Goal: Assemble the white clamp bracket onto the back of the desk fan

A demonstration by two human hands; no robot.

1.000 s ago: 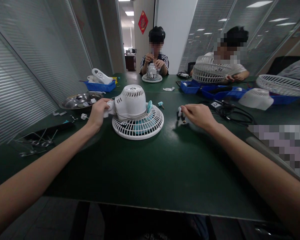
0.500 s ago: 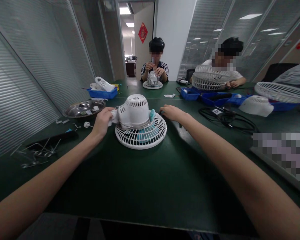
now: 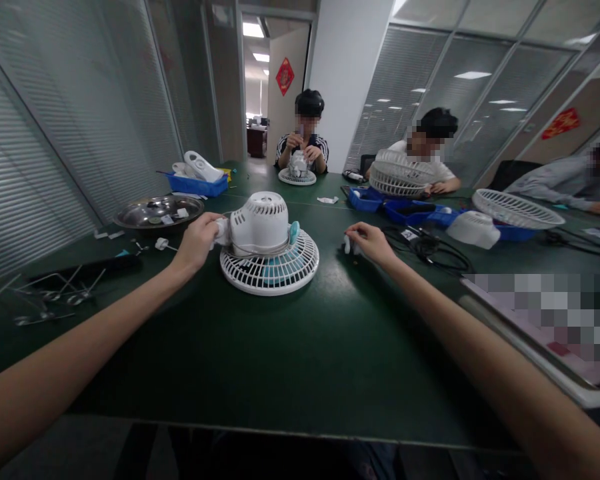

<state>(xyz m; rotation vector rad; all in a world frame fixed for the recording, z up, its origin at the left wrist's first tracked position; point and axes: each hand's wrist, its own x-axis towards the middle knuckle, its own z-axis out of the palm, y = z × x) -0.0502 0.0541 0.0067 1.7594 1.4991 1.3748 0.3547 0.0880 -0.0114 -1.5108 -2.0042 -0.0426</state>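
We cannot tell what the small white piece (image 3: 348, 245) by our right hand (image 3: 371, 243) is; our left hand (image 3: 198, 240) partly hides the neck (image 3: 223, 231) of the fan (image 3: 261, 228). Pixels blur a flat thing (image 3: 550, 323) at right.

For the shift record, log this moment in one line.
left grip: holding fan | right grip: at small white piece, hold unclear | fan: guard down on table | left of fan: metal bowl

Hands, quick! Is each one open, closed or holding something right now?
Left hand: closed on the white fan's neck.
Right hand: at a small white piece; can't tell whether its grip is closed on it.
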